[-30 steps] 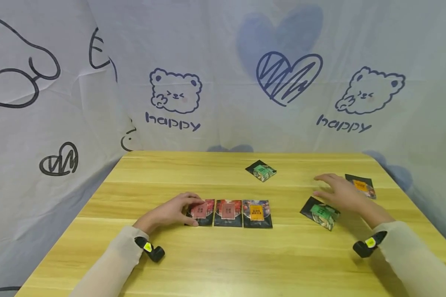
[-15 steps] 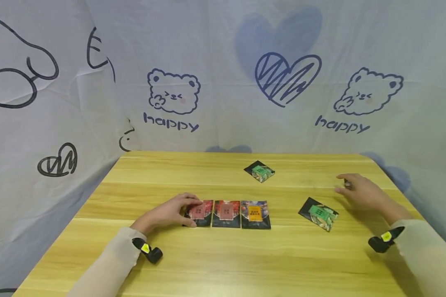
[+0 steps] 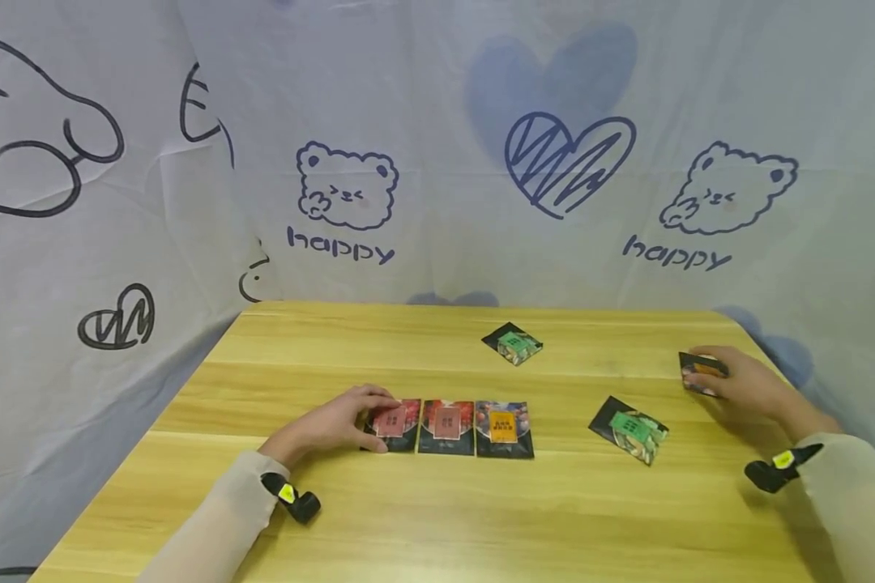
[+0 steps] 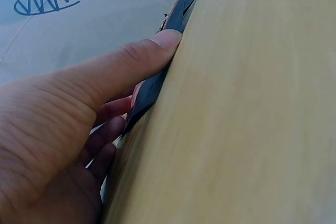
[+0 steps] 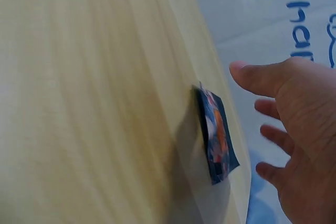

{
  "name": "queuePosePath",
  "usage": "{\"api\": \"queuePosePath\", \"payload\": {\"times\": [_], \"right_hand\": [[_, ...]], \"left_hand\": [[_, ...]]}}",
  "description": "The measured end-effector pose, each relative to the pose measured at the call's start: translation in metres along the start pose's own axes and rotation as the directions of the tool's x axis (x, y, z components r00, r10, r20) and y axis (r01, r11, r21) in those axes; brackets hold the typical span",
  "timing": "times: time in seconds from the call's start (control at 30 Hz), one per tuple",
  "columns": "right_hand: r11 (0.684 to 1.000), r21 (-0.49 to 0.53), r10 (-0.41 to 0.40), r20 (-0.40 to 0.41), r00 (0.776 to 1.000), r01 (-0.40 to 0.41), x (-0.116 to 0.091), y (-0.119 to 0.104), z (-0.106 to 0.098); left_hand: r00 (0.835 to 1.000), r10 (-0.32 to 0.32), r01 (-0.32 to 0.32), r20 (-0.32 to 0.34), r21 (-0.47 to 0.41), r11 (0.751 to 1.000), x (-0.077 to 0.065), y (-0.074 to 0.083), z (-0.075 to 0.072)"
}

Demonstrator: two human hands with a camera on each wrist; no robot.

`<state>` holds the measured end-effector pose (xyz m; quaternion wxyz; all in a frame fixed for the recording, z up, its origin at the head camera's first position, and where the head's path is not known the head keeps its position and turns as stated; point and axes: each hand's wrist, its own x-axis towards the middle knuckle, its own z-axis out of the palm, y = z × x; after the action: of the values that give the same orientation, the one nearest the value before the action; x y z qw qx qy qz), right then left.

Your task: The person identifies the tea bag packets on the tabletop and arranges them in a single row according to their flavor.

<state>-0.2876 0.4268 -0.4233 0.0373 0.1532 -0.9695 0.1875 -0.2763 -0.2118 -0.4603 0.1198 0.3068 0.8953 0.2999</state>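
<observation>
My left hand (image 3: 335, 419) holds the leftmost red-labelled sachet (image 3: 397, 425), its thumb on the near edge and its fingers curled at the far and left sides. That sachet lies flat on the table, beside a second red-labelled sachet (image 3: 448, 427) and an orange-labelled one (image 3: 505, 429) in a row. At the far right, my right hand (image 3: 751, 385) is over another orange-labelled sachet (image 3: 703, 374). The right wrist view shows this sachet (image 5: 216, 135) on the table, with thumb and fingers spread apart from it.
A green-labelled sachet (image 3: 512, 343) lies tilted near the table's back edge. Another green-labelled sachet (image 3: 630, 429) lies between the row and my right hand. The wooden table (image 3: 481, 518) ends at a printed white cloth (image 3: 437, 162) behind.
My right hand has moved right, from above the right green-labelled sachet to the far-right orange-labelled one. My left hand stays at the leftmost sachet.
</observation>
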Motion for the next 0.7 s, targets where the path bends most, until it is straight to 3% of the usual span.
{"api": "queuePosePath", "payload": {"times": [0.27, 0.47, 0.7], "right_hand": [[0.998, 0.047, 0.038, 0.074, 0.997, -0.042, 0.004, 0.016, -0.001], [0.998, 0.049, 0.029, 0.074, 0.997, -0.033, 0.008, 0.028, 0.005], [0.996, 0.049, 0.074, 0.091, 0.993, -0.079, 0.012, 0.037, 0.007]], "left_hand": [[1.0, 0.017, -0.017, 0.0, 0.006, 1.0, -0.001, -0.001, -0.001], [1.0, 0.018, -0.018, -0.01, 0.008, 1.0, -0.002, -0.003, 0.0], [1.0, 0.015, -0.015, -0.007, 0.023, 1.0, 0.0, -0.004, 0.0]]}}
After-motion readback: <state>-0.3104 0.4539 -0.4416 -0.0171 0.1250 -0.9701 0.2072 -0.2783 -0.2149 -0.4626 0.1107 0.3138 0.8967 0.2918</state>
